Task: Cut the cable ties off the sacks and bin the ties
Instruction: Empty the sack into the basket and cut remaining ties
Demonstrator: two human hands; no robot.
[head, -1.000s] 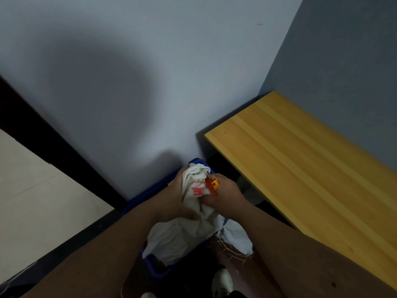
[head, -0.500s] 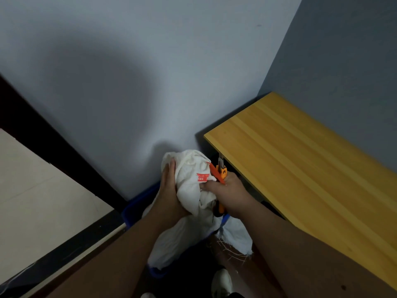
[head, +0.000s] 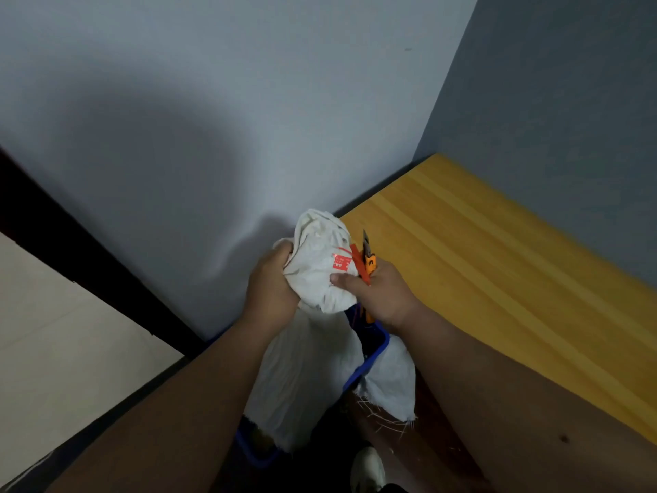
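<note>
White woven cloth: we see the sack (head: 320, 275) bunched above the blue bin (head: 369, 354), beside the wooden surface (head: 497, 279). Our left hand (head: 270, 290) has its grip curled round the sack; our right hand (head: 382, 297) holds orange cutters (head: 368, 259), thumb pressing the sack near the red tie (head: 355, 261).

Blue plastic bin (head: 369, 361) mostly hidden behind white cloth sack (head: 313, 279); red label (head: 341, 262) print illegible; yellow wooden table (head: 515, 279) cropped right.
</note>
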